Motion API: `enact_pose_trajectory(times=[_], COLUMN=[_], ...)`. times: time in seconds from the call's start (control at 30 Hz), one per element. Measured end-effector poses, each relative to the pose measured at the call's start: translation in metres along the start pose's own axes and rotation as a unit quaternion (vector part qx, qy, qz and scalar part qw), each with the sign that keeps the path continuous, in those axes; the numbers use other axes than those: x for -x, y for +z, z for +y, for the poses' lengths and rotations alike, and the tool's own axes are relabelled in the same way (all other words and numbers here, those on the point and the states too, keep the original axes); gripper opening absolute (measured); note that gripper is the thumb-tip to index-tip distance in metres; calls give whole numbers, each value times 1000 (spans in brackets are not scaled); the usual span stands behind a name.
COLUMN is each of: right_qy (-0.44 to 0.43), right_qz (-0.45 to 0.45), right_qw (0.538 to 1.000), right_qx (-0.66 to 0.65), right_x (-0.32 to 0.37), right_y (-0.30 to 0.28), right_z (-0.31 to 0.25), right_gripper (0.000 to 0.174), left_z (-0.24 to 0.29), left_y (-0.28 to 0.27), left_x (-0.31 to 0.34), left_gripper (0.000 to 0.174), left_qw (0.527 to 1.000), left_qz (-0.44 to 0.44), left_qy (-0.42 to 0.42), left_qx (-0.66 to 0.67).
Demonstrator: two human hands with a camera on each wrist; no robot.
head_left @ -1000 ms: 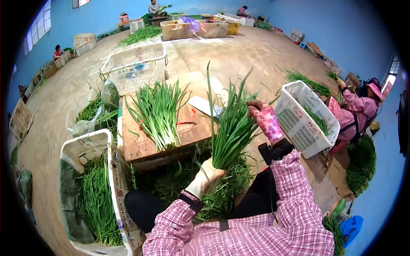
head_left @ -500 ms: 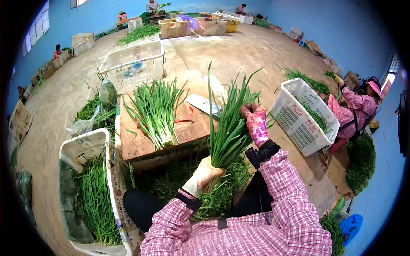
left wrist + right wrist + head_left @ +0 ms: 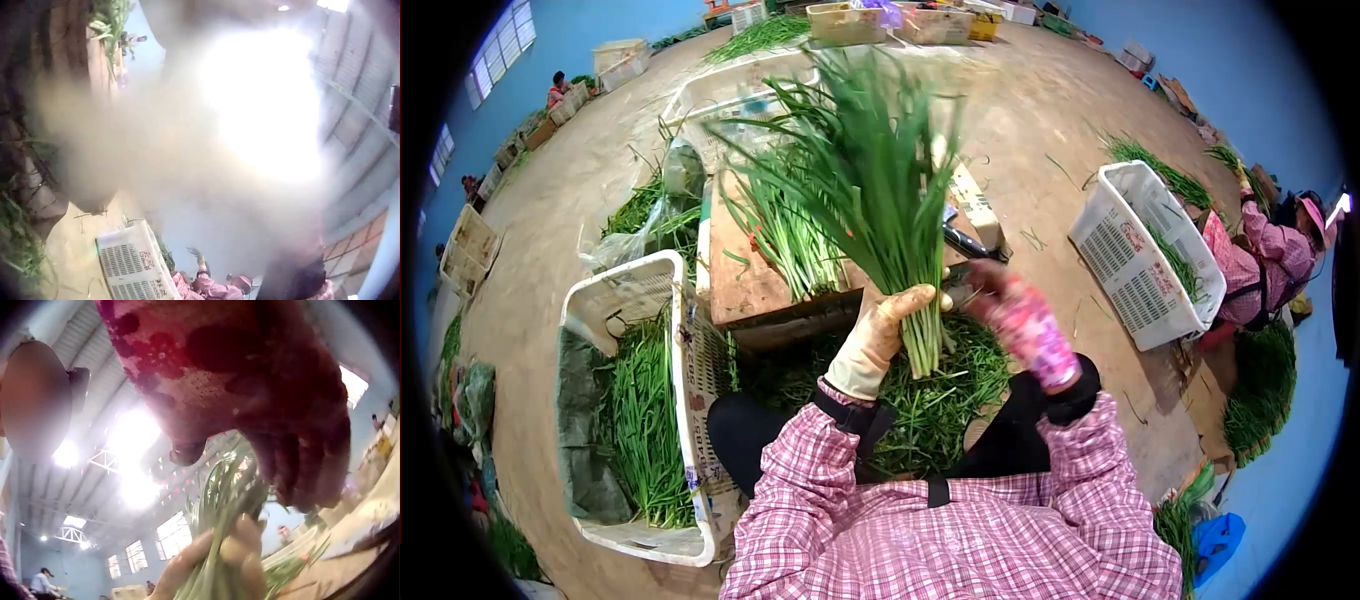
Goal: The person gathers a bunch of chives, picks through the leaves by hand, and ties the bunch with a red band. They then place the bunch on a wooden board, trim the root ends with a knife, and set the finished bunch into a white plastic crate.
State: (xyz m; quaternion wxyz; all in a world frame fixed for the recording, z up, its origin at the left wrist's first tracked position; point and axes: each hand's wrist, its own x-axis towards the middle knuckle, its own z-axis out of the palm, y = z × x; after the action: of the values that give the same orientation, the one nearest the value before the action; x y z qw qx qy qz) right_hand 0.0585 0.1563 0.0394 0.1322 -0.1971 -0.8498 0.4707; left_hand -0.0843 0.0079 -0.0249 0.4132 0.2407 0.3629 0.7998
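Observation:
My left hand [image 3: 876,338], in a pale glove, grips a bunch of garlic chives [image 3: 888,215] near its pale stem ends. The leaves fan upward over the wooden block [image 3: 735,295]. My right hand [image 3: 1018,318], in a pink patterned glove cuff, is blurred just right of the stems. In the right wrist view its fingers [image 3: 290,465] hang loosely bent, thumb apart, with nothing between them, above the bunch. A second bunch of chives [image 3: 805,245] lies on the block, partly behind the held one. A black-handled knife [image 3: 967,242] lies at the block's right side. Glare and blur hide most of the left wrist view.
A white crate [image 3: 680,400] of chives stands at my left, another crate [image 3: 1145,260] at the right beside a seated person [image 3: 1270,250]. Behind the block is a further crate [image 3: 690,95]. Loose trimmings [image 3: 920,430] cover the floor between my knees.
The left hand has raised the bunch and turned it, leaves now leaning left over the block. The right hand has moved from the leaves down beside the stem ends. The head view has shifted.

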Motion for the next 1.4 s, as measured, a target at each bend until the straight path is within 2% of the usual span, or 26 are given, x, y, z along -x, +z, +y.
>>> enact_pose_trajectory(times=[0.03, 0.07, 0.13, 0.17, 0.2, 0.27, 0.33, 0.47, 0.6, 0.63, 0.73, 0.77, 0.87, 0.9, 0.93, 0.97, 1.0, 1.03, 1.07, 1.1, 1.13, 1.17, 1.27, 1.3, 1.33, 1.4], right_qy=[1, 2, -99, -24, 12, -6, -11, 24, -9, -25, -70, -80, -70, -70, -43, -24, -162, -166, -164, -182, -191, -192, -280, -231, -163, -8], right_qz=[-24, -49, -51, -123, -168, -211, -248, -285, -303, -285, -331, -340, -356, -395, -441, -488, -428, -312, -183, -147, -103, -53, 89, 67, 7, -76], right_qw=[998, 990, 994, 983, 975, 957, 948, 954, 952, 957, 939, 936, 930, 914, 896, 867, 846, 837, 802, 901, 961, 979, 949, 966, 982, 997], right_qx=[65, 129, -6, -132, -147, -198, -198, -93, -50, -45, -59, -39, -53, -55, 18, 94, 275, 417, 544, 365, 171, -31, 117, 96, 92, 19], right_x=[3, 6, -6, -12, -18, -23, -31, -41, -40, -39, -48, -55, -57, -63, -61, -59, -58, -51, -47, -47, -46, -45, -32, -33, -31, -36], right_y=[18, 31, 53, 50, 48, 49, 52, 68, 84, 87, 92, 96, 102, 101, 93, 84, 79, 77, 74, 74, 76, 78, 97, 108, 114, 134], right_z=[-18, -34, -18, -17, -15, -15, -17, -22, -41, -44, -50, -43, -46, -25, -20, -14, 21, 21, 20, 14, 7, -2, -43, -44, -55, -52], right_gripper=[73, 79, 81, 68, 52, 43, 45, 40, 34, 34, 33, 33, 35, 35, 35, 35, 32, 28, 24, 21, 18, 15, 14, 21, 15, 19], left_z=[-3, 3, 13, 15, 14, 13, 12, 5, 5, 10, 23, 25, 37, 40, 45, 52, 61, 64, 67, 71, 74, 72, 64, 58, 62, 57], left_y=[-3, 6, 6, -2, -14, -34, -49, -57, -64, -60, -79, -82, -88, -93, -95, -98, -97, -97, -94, -86, -79, -77, -76, -80, -72, -61], left_x=[2, 5, 16, 21, 24, 32, 34, 36, 40, 47, 44, 43, 43, 42, 42, 48, 54, 55, 56, 58, 59, 58, 53, 50, 48, 50], left_gripper=[48, 53, 58, 60, 63, 67, 71, 86, 98, 102, 103, 103, 72, 64, 59, 57, 55, 54, 51, 50, 49, 48, 43, 41, 39, 39], left_qw=[1000, 995, 994, 995, 995, 994, 990, 981, 982, 982, 969, 968, 958, 961, 954, 962, 965, 962, 962, 960, 959, 957, 950, 946, 941, 929], left_qz=[16, 15, 38, 33, 29, 7, -31, -89, -87, -61, -87, -66, -20, 16, 29, 82, 134, 154, 182, 195, 207, 217, 243, 251, 258, 282], left_qy=[26, 93, 95, 87, 80, 64, 49, 65, 116, 132, 146, 146, 133, 148, 157, 156, 155, 163, 149, 146, 143, 144, 161, 174, 188, 219], left_qx=[-4, -25, 30, 42, 56, 90, 130, 160, 119, 123, 178, 192, 253, 233, 252, 208, 165, 157, 139, 135, 131, 128, 117, 114, 112, 101])
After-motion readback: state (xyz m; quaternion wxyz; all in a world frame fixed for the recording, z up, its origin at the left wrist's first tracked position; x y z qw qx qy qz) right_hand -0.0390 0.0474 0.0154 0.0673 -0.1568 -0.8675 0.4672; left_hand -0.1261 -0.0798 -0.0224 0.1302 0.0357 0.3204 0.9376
